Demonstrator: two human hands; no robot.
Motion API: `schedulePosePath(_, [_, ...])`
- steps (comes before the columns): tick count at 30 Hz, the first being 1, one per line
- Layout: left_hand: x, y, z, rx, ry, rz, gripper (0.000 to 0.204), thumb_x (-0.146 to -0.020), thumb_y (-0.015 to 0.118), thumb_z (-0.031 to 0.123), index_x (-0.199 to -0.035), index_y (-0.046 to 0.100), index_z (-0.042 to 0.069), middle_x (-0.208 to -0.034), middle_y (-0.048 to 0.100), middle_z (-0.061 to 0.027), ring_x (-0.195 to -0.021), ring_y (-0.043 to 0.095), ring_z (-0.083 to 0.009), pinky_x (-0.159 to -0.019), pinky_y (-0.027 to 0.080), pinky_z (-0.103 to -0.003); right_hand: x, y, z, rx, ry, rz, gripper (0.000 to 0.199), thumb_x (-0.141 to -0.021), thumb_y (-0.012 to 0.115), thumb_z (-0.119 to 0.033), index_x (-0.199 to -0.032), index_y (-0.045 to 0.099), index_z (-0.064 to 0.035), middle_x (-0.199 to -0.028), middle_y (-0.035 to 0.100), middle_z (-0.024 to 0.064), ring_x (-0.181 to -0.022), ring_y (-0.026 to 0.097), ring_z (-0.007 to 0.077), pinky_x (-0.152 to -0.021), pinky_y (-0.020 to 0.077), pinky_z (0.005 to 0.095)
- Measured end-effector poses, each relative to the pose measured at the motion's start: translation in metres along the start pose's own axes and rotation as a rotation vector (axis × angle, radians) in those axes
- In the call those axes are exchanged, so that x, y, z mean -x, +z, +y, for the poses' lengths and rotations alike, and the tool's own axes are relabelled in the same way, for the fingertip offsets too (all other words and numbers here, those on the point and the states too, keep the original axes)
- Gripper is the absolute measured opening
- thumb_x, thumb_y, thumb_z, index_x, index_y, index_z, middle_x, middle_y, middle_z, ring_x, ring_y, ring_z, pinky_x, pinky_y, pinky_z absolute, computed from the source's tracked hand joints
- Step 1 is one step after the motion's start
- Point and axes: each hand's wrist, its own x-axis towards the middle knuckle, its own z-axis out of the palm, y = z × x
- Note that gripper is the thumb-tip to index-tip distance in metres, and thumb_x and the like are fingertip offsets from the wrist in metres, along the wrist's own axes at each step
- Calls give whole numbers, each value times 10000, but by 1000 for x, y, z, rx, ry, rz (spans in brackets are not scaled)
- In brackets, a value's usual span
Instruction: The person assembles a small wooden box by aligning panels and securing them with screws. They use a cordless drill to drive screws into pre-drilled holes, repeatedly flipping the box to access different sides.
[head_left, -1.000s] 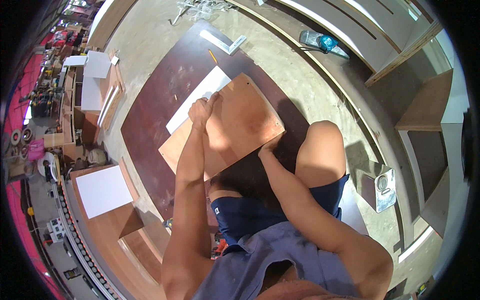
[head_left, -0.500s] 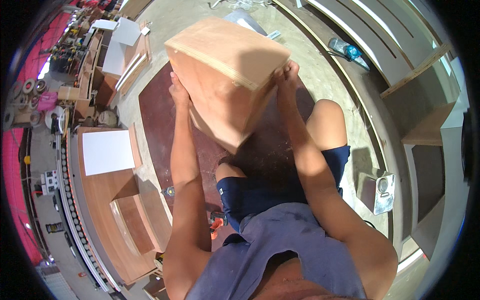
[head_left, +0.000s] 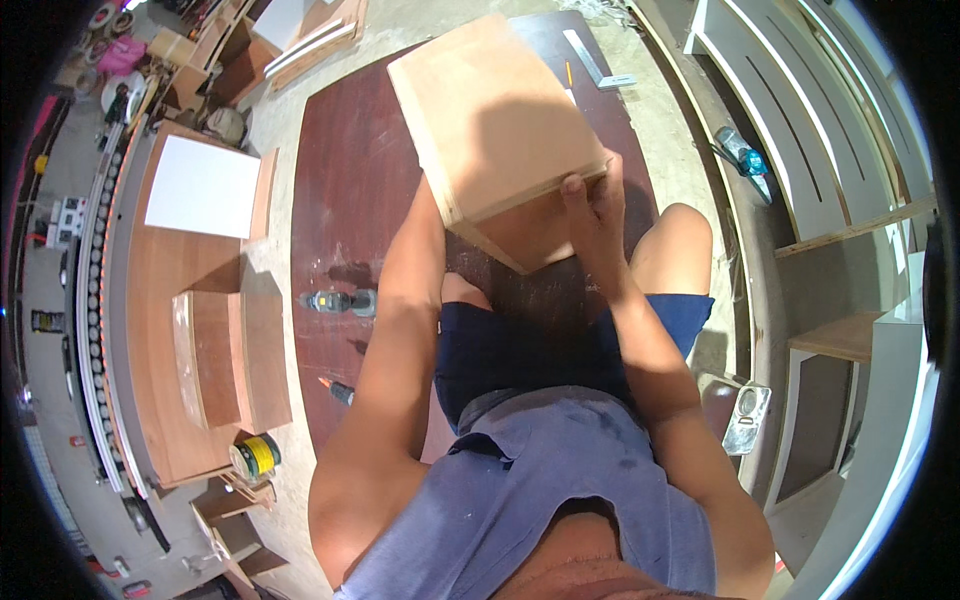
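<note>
A pale plywood box is raised above a dark red board, tilted, with a broad face up. My right hand grips its near right corner, the thumb pressed against the edge and the fingers round the side. On the left, my left forearm runs up to the box's side; the hand itself is hidden behind the box. A cordless drill lies on the board beside my left arm, and an orange-tipped tool is partly covered by that arm. Beyond the box are a metal square and a yellow pencil.
To the left stands a brown wooden panel bearing a white sheet and a small wooden assembly. A black-and-yellow tin is near it. Slotted panels and a teal power tool are at right, with a metal case nearer.
The box has been turned and tipped so its broad face shows. My left hand has gone out of sight behind it. My view has shifted, bringing the drill and metal square into fuller sight.
</note>
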Motion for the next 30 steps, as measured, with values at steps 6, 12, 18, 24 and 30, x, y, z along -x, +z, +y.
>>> schedulePosePath(6, [-7,-11,89,-305,153,-81,844,-963,403,718,-1390,503,-3,-1278,613,-142,-1120,608,-263,-964,490,-397,-12,1,-15,262,14,-199,575,-932,708,-366,-1266,429,10,-1182,591,142,-1077,574,189,-926,469,349])
schedulePosePath(12, [97,-12,198,-189,396,4,1017,-907,57,815,-1530,344,65,-1565,336,-184,-1430,345,-333,-1155,279,-487,-85,-51,-6,-62,-272,-52,927,-918,323,-788,-1440,338,-22,-1331,515,176,-1218,508,259,-1044,384,421])
schedulePosePath(18, [133,40,172,49,379,33,957,-940,119,781,-1602,120,91,-1628,224,-193,-1484,263,-342,-1207,198,-473,-68,28,-34,-137,-143,-64,1112,-847,60,-883,-1560,235,-47,-1586,295,190,-1467,287,313,-1209,157,498])
schedulePosePath(24, [151,77,174,272,308,-248,823,-1034,186,635,-1590,116,32,-1604,262,-203,-1447,326,-302,-1187,272,-407,-60,25,-31,10,-169,-314,1167,-839,-13,-875,-1499,393,-2,-1578,341,175,-1492,252,325,-1232,75,472])
schedulePosePath(30, [148,70,160,68,410,129,718,-1056,262,539,-1379,476,-65,-1357,532,-258,-1267,534,-308,-1076,417,-421,-69,12,-25,15,-228,-435,1129,-899,-56,-801,-844,750,-12,-1358,579,189,-1373,403,328,-1202,146,500])
